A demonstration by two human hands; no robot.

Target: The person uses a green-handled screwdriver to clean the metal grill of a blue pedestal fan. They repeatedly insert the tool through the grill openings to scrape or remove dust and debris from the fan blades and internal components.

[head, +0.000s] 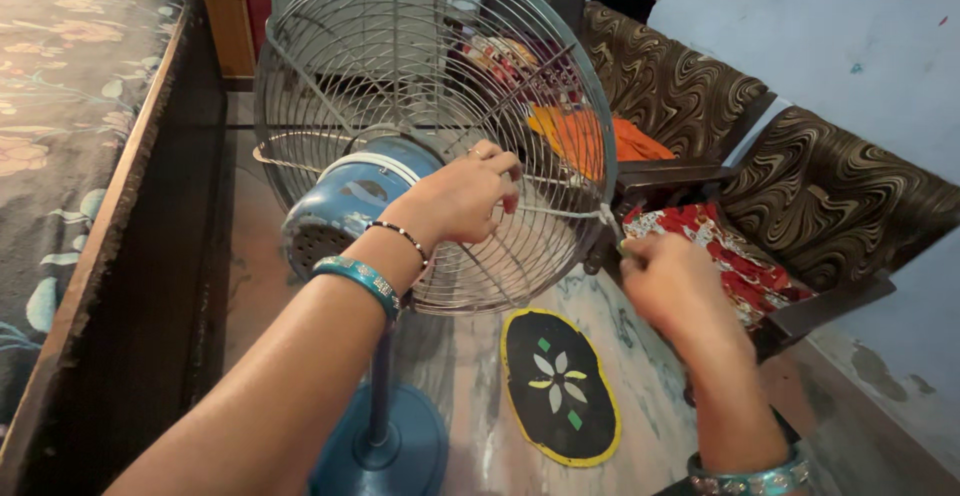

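Observation:
A blue pedestal fan (345, 201) with a round wire guard (400, 66) stands in front of me, seen from behind. My left hand (465, 196) grips the wires of the rear guard just right of the blue motor housing. My right hand (670, 281) is closed at the guard's right rim, pinching a small clip or tie (607, 218) there; the hand is slightly blurred. Both wrists wear turquoise bangles. The fan's pole goes down to a round blue base (385, 451) on the floor.
A bed with a floral cover (60, 106) and dark wooden side fills the left. Brown patterned armchairs (790, 186) with orange and red cloths stand on the right against a blue wall. A black oval mat with a yellow border (560, 391) lies on the floor.

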